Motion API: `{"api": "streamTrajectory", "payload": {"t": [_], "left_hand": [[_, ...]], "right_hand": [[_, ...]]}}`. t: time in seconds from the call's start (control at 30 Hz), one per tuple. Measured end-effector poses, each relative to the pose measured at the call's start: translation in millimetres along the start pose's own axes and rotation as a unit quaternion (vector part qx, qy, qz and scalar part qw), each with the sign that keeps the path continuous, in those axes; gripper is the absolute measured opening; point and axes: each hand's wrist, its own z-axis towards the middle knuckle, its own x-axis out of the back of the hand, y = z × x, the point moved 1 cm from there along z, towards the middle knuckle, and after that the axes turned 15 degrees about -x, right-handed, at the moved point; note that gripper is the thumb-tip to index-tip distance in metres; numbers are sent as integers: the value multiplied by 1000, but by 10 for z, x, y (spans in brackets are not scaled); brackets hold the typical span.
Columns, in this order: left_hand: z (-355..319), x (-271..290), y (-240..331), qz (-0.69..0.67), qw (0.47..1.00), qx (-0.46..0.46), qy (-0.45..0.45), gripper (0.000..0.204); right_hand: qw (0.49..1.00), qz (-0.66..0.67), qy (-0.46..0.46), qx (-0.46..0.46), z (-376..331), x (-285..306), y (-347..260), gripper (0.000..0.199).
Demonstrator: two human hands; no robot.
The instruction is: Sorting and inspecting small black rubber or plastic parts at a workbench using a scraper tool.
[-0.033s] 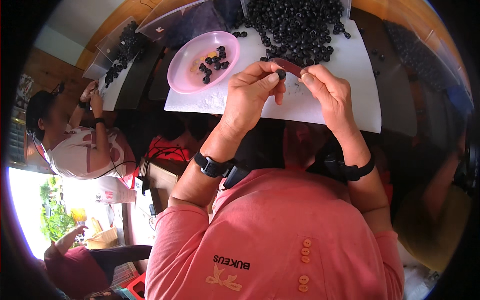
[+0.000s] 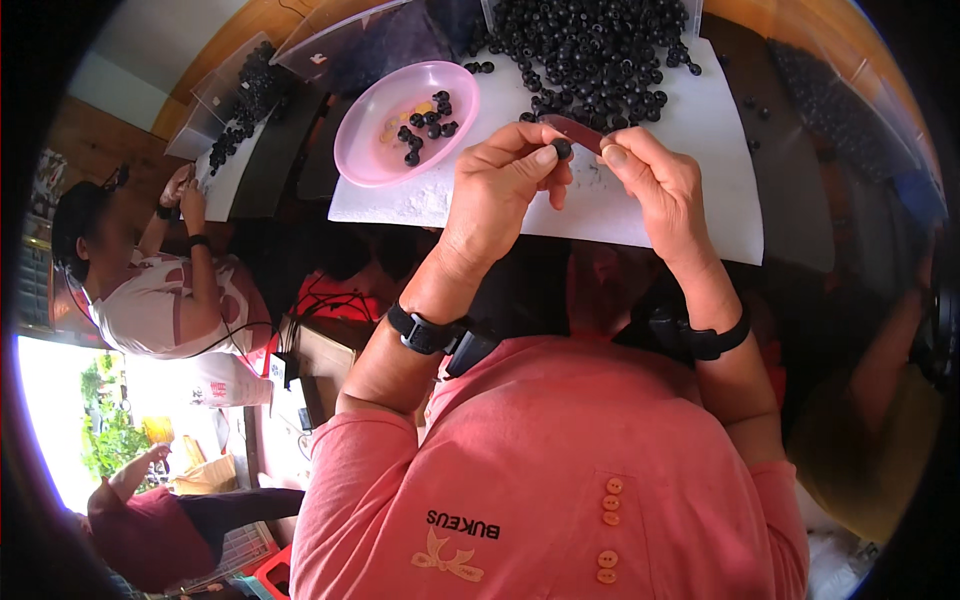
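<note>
My left hand (image 2: 505,180) pinches a small round black piece (image 2: 561,148) between thumb and fingers. Above it, a thin flat dark-red strip (image 2: 578,133) reaches across to my right hand (image 2: 655,185), whose thumb and index finger are closed on its end. The strip's other end lies by my left fingers; whether it touches the black piece I cannot tell. Just beyond my hands lies a large heap of similar black pieces (image 2: 590,70). Left of my left hand, a pink bowl (image 2: 360,165) holds several black pieces (image 2: 432,120) and something yellowish.
A white sheet (image 2: 730,190) covers the work surface under my hands. Clear plastic bins (image 2: 365,50) stand at the back, and another bin of black pieces (image 2: 830,110) is at the right. At the left, a person (image 2: 180,290) works at a similar heap; another person (image 2: 150,530) is lower left.
The person at the lower left has shifted an arm slightly. My hands, the black piece and the strip look practically unmoved.
</note>
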Motion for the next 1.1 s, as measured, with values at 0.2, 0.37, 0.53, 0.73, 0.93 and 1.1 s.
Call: {"api": "streamTrajectory", "payload": {"t": [0.2,0.37,0.53,0.73,0.93,1.1], "left_hand": [[-3,35,12,14,1000,8,-26,15],[9,7,32,3,1000,18,-16,10],[4,32,6,-10,999,14,-31,10],[16,-9,18,-21,999,16,-20,8],[17,0,21,4,999,9,-37,12],[15,-28,16,5,999,-6,-46,14]], "right_hand": [[997,-34,-42,-64,50,11,6,32],[995,-18,-61,-72,60,32,-27,33],[993,-20,-78,-89,72,53,-5,33],[993,-6,-85,-84,79,59,19,32],[991,9,-91,-97,84,65,24,31],[991,15,-93,-95,82,75,30,30]]}}
